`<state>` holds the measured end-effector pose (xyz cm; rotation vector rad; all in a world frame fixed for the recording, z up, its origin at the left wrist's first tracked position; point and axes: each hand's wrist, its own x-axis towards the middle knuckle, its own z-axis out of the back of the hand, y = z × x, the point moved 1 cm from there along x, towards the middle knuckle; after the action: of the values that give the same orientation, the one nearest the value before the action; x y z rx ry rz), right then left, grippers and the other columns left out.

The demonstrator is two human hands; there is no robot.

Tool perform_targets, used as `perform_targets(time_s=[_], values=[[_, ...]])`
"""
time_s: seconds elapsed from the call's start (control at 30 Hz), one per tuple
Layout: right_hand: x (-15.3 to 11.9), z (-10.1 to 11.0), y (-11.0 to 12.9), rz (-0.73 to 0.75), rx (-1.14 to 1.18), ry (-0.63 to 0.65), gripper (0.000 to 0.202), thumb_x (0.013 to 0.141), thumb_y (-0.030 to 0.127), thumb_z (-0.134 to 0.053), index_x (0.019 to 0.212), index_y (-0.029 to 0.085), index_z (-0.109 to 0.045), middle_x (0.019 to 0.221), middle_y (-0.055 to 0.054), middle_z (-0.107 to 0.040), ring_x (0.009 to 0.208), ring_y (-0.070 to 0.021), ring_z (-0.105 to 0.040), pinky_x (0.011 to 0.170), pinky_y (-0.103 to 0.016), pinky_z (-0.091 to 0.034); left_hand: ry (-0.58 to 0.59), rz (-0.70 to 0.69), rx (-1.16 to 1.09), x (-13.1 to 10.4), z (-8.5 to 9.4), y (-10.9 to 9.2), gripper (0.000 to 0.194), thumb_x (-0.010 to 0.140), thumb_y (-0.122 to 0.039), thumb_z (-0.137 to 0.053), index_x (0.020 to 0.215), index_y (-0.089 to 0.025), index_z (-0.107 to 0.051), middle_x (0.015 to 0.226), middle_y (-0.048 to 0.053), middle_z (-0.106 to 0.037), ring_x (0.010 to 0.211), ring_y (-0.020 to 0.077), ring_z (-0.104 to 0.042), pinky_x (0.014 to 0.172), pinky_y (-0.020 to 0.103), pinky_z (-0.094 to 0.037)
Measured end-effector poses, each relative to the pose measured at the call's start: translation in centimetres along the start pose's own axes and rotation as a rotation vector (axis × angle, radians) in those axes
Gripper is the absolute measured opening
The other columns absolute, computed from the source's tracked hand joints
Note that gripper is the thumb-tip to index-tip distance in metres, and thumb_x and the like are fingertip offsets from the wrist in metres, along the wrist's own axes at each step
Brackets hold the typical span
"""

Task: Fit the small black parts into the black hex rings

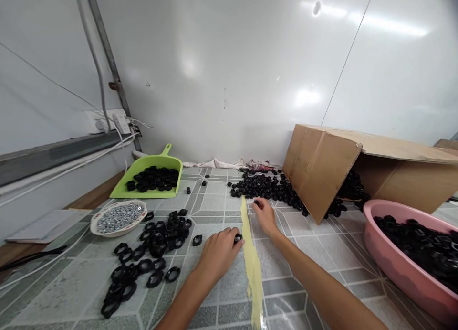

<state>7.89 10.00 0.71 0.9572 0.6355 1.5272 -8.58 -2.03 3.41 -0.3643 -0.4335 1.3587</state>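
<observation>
My left hand point(222, 248) is closed around a black plastic ring point(238, 238), which shows between thumb and fingers. Further forward, my right hand point(265, 216) pinches a small black part point(256, 203) whose exact kind is hard to make out. Just beyond my right hand spreads a heap of small black parts point(265, 186). Left of my left hand, a single black ring point(197, 240) lies apart from a loose pile of black rings point(157, 239). A strip of yellow tape point(252, 263) runs along the tabletop between my two hands.
A green dustpan point(171, 151) with black parts stands at the back left. In front of it sits a white dish point(95, 227) of small metal pieces. A cardboard box point(318, 167) lies tipped at right, by a pink basin point(390, 258) of black parts. Cables run along the left wall.
</observation>
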Motion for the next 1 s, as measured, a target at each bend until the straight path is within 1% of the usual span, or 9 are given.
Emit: perform_targets(time_s=[0.07, 0.2, 0.27, 0.33, 0.53, 0.63, 0.8, 0.87, 1.0], values=[[-3.0, 1.4, -0.3, 0.03, 0.103, 0.056, 0.032, 0.089, 0.038, -0.05, 0.11, 0.016, -0.062, 0.107, -0.01, -0.068, 0.099, -0.0233, -0.063, 0.089, -0.034, -0.048, -0.037, -0.015, -0.239, 0.3, -0.6, -0.2, 0.024, 0.094, -0.038, -0.05, 0.109, -0.025, -0.064, 0.092, 0.006, -0.071, 0.084, 0.0256, -0.067, 0.071, 0.031, -0.042], [-8.6, 3.6, -1.1, 0.017, 0.433, 0.248, 0.035, 0.081, 0.039, -0.07, 0.11, 0.02, -0.063, 0.099, -0.007, -0.07, 0.092, -0.0223, -0.065, 0.083, -0.034, -0.051, -0.057, -0.005, -0.701, 1.0, -2.6, -0.4, 0.032, 0.093, -0.046, -0.052, 0.112, -0.022, -0.062, 0.086, 0.003, -0.067, 0.078, 0.0205, -0.063, 0.069, 0.028, -0.044], [-9.9, 4.1, -1.3, -0.016, 0.557, 0.307, 0.034, 0.079, 0.04, -0.076, 0.104, 0.021, -0.064, 0.096, -0.006, -0.07, 0.089, -0.0216, -0.065, 0.082, -0.033, -0.05, -0.008, -0.005, -0.853, 1.3, -3.6, -0.3, 0.037, 0.091, -0.048, -0.057, 0.112, -0.019, -0.063, 0.086, 0.004, -0.066, 0.078, 0.0193, -0.061, 0.068, 0.028, -0.044], [-10.1, 4.3, -1.3, -0.011, 0.568, 0.342, 0.031, 0.079, 0.041, -0.077, 0.099, 0.019, -0.065, 0.093, -0.006, -0.07, 0.087, -0.0209, -0.064, 0.08, -0.032, -0.049, 0.07, -0.015, -0.952, 1.4, -4.2, -0.2, 0.04, 0.09, -0.05, -0.059, 0.111, -0.017, -0.065, 0.083, 0.004, -0.065, 0.075, 0.0179, -0.059, 0.067, 0.027, -0.044], [-9.9, 4.4, -1.2, 0.07, 0.511, 0.374, 0.019, 0.086, 0.032, -0.071, 0.1, 0.019, -0.067, 0.092, -0.005, -0.07, 0.086, -0.0199, -0.065, 0.077, -0.031, -0.049, 0.211, -0.056, -0.992, 1.3, -4.1, -0.5, 0.038, 0.092, -0.048, -0.06, 0.106, -0.015, -0.07, 0.086, 0.004, -0.065, 0.08, 0.0172, -0.058, 0.072, 0.028, -0.046], [-10.2, 5.0, -1.1, 0.101, 0.483, 0.353, 0.014, 0.087, 0.029, -0.07, 0.097, 0.02, -0.068, 0.094, -0.004, -0.07, 0.089, -0.0203, -0.065, 0.082, -0.032, -0.05, 0.219, -0.052, -0.991, 1.2, -4.0, -1.0, 0.036, 0.092, -0.046, -0.06, 0.107, -0.015, -0.07, 0.092, 0.005, -0.067, 0.083, 0.0175, -0.059, 0.074, 0.027, -0.046], [-10.3, 6.3, -0.9, 0.168, 0.348, 0.322, 0.014, 0.088, 0.034, -0.069, 0.095, 0.021, -0.07, 0.091, -0.002, -0.069, 0.086, -0.0185, -0.064, 0.079, -0.029, -0.047, 0.197, -0.045, -0.962, 0.8, -4.2, -1.9, 0.035, 0.094, -0.047, -0.057, 0.103, -0.015, -0.07, 0.078, 0.002, -0.064, 0.071, 0.0142, -0.056, 0.067, 0.025, -0.044], [-10.2, 6.5, -0.9, 0.173, 0.264, 0.304, 0.02, 0.09, 0.039, -0.067, 0.085, 0.02, -0.068, 0.08, -0.001, -0.067, 0.077, -0.0167, -0.061, 0.071, -0.027, -0.044, 0.176, -0.023, -0.994, 0.5, -4.5, -2.3, 0.033, 0.093, -0.047, -0.059, 0.101, -0.016, -0.068, 0.079, 0.002, -0.063, 0.071, 0.0139, -0.056, 0.066, 0.024, -0.044], [-9.7, 6.4, -1.7, 0.087, 0.232, 0.347, 0.053, 0.1, 0.054, -0.044, 0.063, 0.018, -0.058, 0.058, 0.0, -0.055, 0.057, -0.0135, -0.052, 0.058, -0.027, -0.037, 0.14, 0.012, -1.016, 0.2, -5.2, -3.0, 0.036, 0.09, -0.047, -0.063, 0.111, -0.018, -0.066, 0.087, 0.004, -0.067, 0.071, 0.0136, -0.057, 0.067, 0.025, -0.044]])
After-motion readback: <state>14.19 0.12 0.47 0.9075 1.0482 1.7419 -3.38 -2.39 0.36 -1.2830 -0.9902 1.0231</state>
